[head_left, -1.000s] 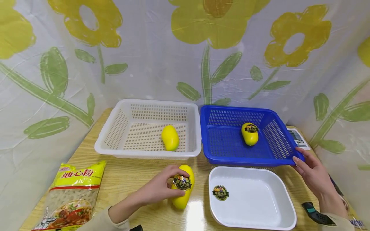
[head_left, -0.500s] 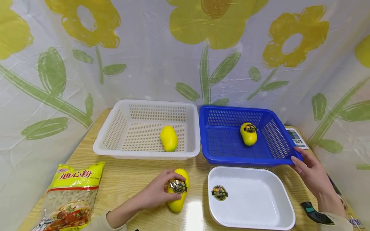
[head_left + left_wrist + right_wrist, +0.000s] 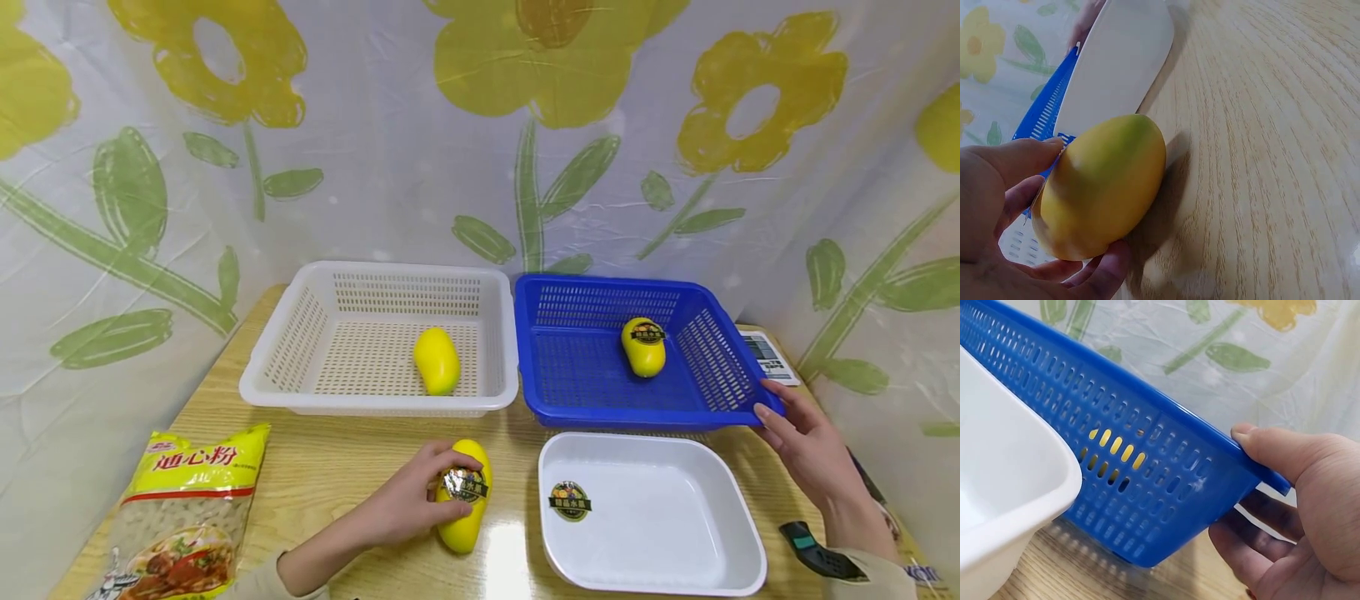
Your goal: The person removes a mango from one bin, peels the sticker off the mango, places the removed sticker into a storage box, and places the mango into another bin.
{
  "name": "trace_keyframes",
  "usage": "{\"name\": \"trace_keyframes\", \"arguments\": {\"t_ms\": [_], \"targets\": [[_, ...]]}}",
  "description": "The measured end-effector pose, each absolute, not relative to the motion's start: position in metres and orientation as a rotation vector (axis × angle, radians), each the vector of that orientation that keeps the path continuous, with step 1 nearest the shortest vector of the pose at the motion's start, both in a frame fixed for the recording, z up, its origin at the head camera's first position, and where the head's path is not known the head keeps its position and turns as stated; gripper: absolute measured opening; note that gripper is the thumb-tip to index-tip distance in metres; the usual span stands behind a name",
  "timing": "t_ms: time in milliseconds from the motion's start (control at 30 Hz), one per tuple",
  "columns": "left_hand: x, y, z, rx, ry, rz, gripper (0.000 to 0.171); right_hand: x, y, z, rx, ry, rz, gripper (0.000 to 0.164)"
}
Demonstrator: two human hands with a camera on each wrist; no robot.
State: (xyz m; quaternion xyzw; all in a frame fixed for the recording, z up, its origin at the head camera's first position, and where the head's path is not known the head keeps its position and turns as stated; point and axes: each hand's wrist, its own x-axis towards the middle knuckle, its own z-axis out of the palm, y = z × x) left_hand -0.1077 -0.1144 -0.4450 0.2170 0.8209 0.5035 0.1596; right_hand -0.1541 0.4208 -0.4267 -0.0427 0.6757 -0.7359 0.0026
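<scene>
A whitish floral curtain (image 3: 375,200) hung behind the wood-grain table (image 3: 360,437) and along both sides, creased in places and printed with large yellow flowers (image 3: 487,71), green stems (image 3: 528,196) and broad leaves (image 3: 129,187). Fine streaks ran through the pale tabletop, where a white glare (image 3: 507,562) shone.

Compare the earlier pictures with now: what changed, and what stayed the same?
The left hand and the mango it holds shifted slightly left and down in the head view. Nothing was newly grasped or released. The right hand still holds the blue basket; the white basket, white tray and other mangoes stayed put.
</scene>
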Motion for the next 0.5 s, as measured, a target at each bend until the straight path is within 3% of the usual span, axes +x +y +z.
{"name": "trace_keyframes", "arguments": {"t_ms": [300,500], "targets": [[-0.107,-0.114,-0.445,0.632,2.33,1.462,0.038,-0.152,0.42,-0.424,-0.164,2.112,-2.31,0.042],[-0.106,-0.115,-0.446,0.664,2.342,1.46,0.038,-0.15,0.413,-0.407,0.101,2.748,-1.62,0.055]]}}
